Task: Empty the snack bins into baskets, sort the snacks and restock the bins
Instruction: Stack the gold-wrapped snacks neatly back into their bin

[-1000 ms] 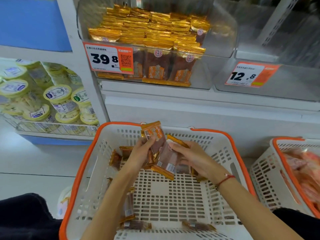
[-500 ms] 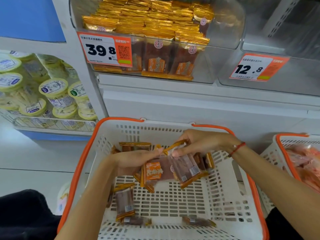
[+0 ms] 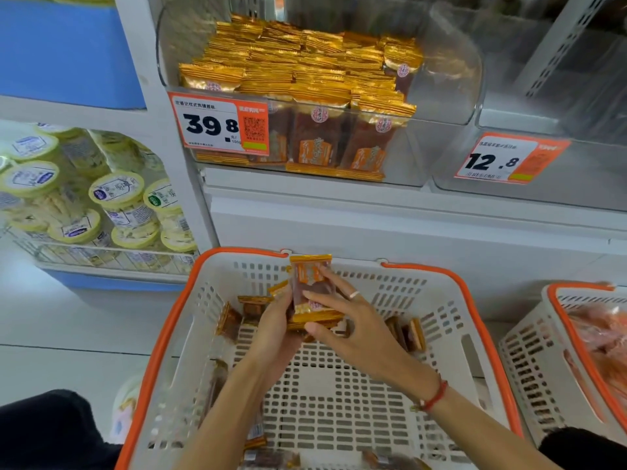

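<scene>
I have both hands over the white basket (image 3: 451, 293): my left hand (image 3: 271, 329) cups a small stack of gold-edged snack packets (image 3: 310, 293) from below, while my right hand (image 3: 353, 325) lays its fingers over the front to square them, I judge for one lift into the clear bin (image 3: 437, 96) directly above. That bin holds neat rows on its left with bare room on its right; loose packets lie along the basket's far wall.
</scene>
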Available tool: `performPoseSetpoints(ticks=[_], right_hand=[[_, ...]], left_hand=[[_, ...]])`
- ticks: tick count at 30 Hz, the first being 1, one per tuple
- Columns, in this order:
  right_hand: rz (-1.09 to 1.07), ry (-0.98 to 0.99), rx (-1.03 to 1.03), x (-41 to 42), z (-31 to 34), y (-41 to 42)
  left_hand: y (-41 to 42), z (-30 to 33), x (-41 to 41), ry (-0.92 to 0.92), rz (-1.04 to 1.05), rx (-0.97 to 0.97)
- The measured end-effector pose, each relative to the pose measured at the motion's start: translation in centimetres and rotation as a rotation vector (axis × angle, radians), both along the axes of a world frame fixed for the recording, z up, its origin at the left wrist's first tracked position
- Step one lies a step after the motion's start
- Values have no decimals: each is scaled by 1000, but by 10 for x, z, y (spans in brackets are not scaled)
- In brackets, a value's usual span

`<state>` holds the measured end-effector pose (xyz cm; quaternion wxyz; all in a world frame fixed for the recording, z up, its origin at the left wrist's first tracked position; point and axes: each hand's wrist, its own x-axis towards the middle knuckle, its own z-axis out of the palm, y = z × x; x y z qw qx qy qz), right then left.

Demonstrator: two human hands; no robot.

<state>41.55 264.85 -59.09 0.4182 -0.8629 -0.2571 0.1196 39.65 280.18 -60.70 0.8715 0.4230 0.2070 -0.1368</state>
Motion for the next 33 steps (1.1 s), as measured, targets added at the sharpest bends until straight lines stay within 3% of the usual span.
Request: performPoseSetpoints(ticks=[2, 5, 7, 10, 15, 18, 21, 24, 26, 30, 33], right_hand=[[-107, 125, 167, -1, 10, 6], [-395, 65, 302, 5, 17, 11], [-477, 221, 334, 9, 22, 10], [-429, 406, 265, 12, 29, 7], [-386, 344, 288, 10, 42, 3], [-334, 410, 288, 14, 56, -5], [-224, 456, 189, 22, 71, -18], [-287, 360, 179, 37, 94, -39], [-159, 318, 134, 48, 113, -53], [407, 376, -388, 48, 147, -48], [355, 221, -510, 46, 148, -29]], left_hand=[[-1, 0, -2, -7, 24, -11], [-8, 4, 2, 15, 41, 37], [-11, 8, 8, 29, 55, 71], [-13, 15, 12, 19, 64, 102], [-12, 30, 8, -78, -23, 110], [-13, 42, 7, -111, -93, 51], [-16, 44, 7, -90, -100, 63], [-8, 44, 11, -6, -84, 162], [-1, 47, 16, 32, -94, 248], [-1, 62, 23, -12, -294, 461], [-14, 76, 23, -81, -441, 482]])
